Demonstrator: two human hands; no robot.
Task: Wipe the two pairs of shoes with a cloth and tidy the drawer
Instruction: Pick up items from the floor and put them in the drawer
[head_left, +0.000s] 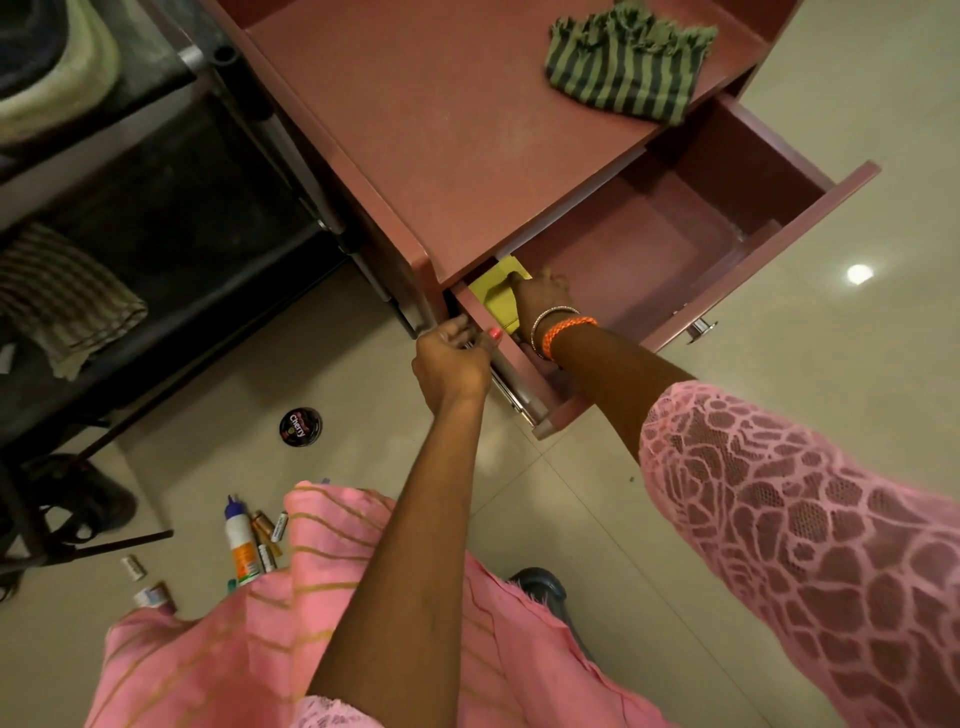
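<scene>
Pale glossy floor tiles (649, 519) surround a reddish-brown cabinet (441, 130) whose drawer (769, 249) stands pulled wide out. Inside its near left corner the right hand (540, 301) reaches down with fingers curled onto a yellow-green flat item (496, 299), apparently gripping its top edge; what the item is cannot be told. Two bangles, one silver and one orange (569, 330), circle that wrist. Just beside it, the left hand (452, 364) clasps the drawer's left side wall, fingers curled over the rim. On the cabinet top, well apart from both hands, lies a crumpled green striped cloth (628, 67). On the floor to the left sit a round black polish tin (300, 426), and nearer the person a white bottle (240, 540) with batteries (267, 535) beside it. A dark rack (156, 234) at left holds another striped cloth (62, 296). A dark shoe (540, 584) shows near the pink garment.
</scene>
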